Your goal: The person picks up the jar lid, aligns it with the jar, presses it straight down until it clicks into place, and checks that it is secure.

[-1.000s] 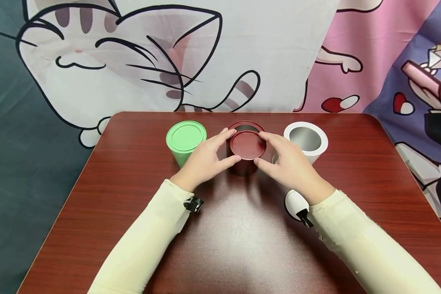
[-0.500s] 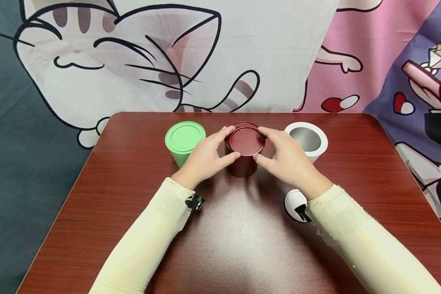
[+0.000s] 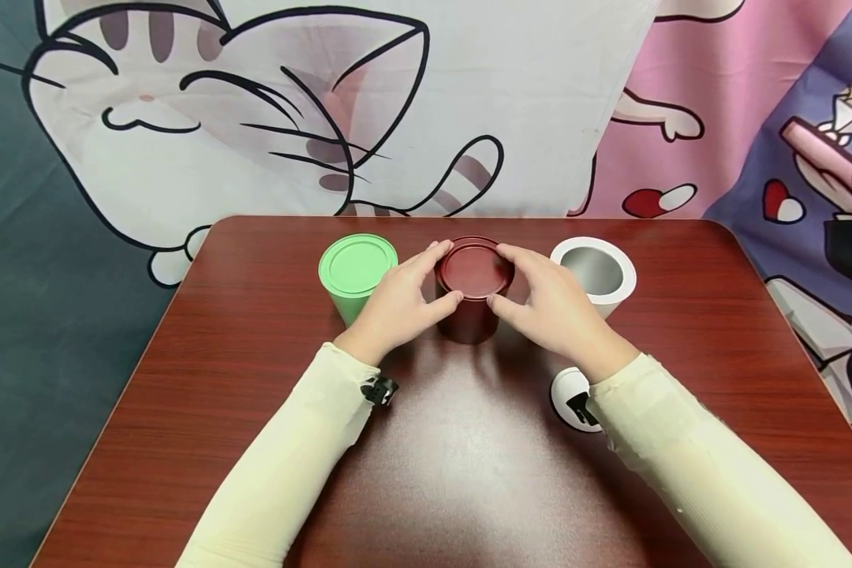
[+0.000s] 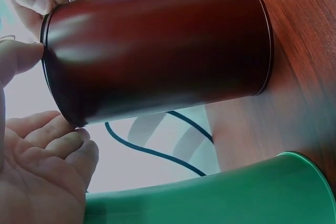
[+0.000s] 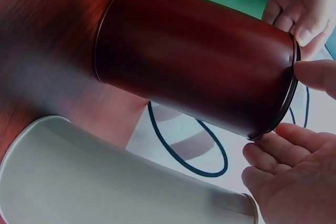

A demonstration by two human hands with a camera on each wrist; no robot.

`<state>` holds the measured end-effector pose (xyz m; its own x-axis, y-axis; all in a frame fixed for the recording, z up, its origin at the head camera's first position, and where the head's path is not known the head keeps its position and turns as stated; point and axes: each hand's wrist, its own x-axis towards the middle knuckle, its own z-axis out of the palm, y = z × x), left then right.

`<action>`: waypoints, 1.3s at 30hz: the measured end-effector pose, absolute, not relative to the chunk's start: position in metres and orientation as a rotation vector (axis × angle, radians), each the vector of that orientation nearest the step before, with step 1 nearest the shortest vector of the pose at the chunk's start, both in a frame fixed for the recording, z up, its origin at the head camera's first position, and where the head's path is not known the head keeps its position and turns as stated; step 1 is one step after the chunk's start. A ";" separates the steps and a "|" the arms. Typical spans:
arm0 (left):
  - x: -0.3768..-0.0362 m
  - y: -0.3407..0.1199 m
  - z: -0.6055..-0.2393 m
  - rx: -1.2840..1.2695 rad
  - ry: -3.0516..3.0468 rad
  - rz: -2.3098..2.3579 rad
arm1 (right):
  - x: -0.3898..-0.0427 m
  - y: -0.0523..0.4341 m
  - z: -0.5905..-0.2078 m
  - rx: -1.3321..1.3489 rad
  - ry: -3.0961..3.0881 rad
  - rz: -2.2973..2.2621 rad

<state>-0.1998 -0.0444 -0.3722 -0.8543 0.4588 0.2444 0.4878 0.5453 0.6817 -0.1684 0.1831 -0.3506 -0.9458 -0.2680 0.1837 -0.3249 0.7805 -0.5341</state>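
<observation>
A dark red canister (image 3: 468,325) stands upright near the far edge of the table, with its round red lid (image 3: 476,272) lying over the mouth. My left hand (image 3: 403,304) holds the lid's rim from the left, thumb at the near side and fingers farther back. From the right, my right hand (image 3: 555,306) holds the same rim in a mirrored way. Both wrist views show thumbs and fingertips right at the top rim of the red canister (image 4: 157,51). In the right wrist view, the lid edge (image 5: 294,87) sits flush against the canister's top.
Left of the red canister stands a green canister (image 3: 358,267) with its green lid on. To the right is a white canister (image 3: 626,276), uncovered, its metallic inside showing. A white round lid (image 3: 568,390) lies beside my right wrist. Behind the table (image 3: 206,379) hangs a cat-print cloth (image 3: 539,95).
The red lid has moved back and slightly left, from overlapping the near part of the mouth to covering it. Both hands have moved along with it.
</observation>
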 end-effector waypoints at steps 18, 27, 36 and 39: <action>-0.204 -0.040 -0.370 -0.766 -2.771 -1.230 | -0.176 0.182 -0.350 0.470 -2.881 0.934; -0.204 -0.039 -0.370 -0.777 -2.750 -1.219 | -0.178 0.181 -0.349 0.482 -2.875 0.932; -0.203 -0.038 -0.372 -0.780 -2.735 -1.189 | -0.177 0.180 -0.351 0.470 -2.859 0.935; -0.203 -0.038 -0.372 -0.777 -2.743 -1.183 | -0.177 0.180 -0.352 0.471 -2.851 0.933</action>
<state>-0.2027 -0.0385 -0.3724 -0.8718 0.4260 0.2417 0.4681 0.5796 0.6670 -0.1772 0.1797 -0.3518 -0.9464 -0.2585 0.1935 -0.3229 0.7635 -0.5593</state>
